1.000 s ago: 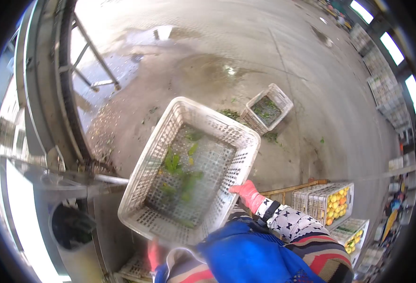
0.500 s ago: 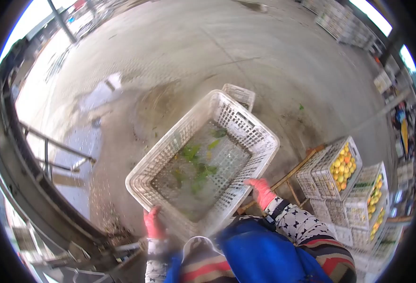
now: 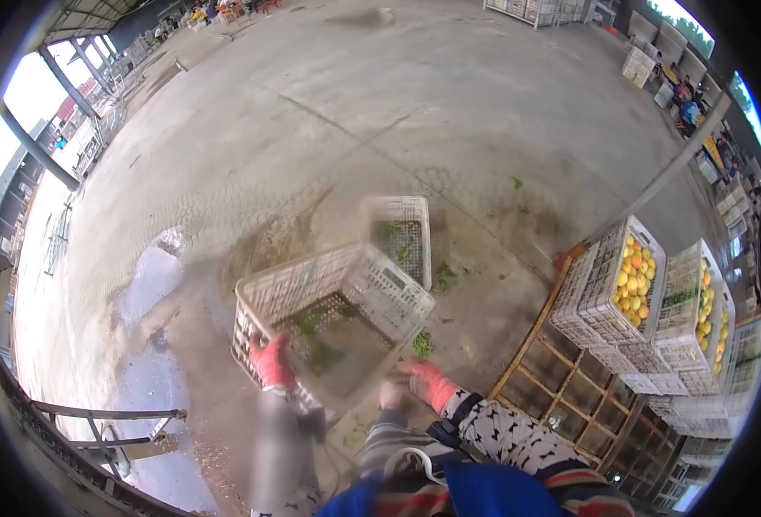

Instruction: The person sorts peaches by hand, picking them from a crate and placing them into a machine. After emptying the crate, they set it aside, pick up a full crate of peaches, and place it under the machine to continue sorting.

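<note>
Two-handed, working over concrete floor (image 3: 467,103), finding room ahead, minding the rusty frame (image 3: 532,327) at right. Holding a white crate (image 3: 391,300) tilted in front, likely light, stiff, perhaps slippery, calling for holds on opposite rims, watching the second crate (image 3: 398,208) beyond. Pinching the near-left rim with the left hand (image 3: 271,362), having the right hand (image 3: 430,383) beside the near-right edge, grip unclear.

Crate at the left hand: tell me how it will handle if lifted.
The crate is probably stiff, its lattice walls standing straight. It should be light for its size, with only some greenery showing inside.
</note>
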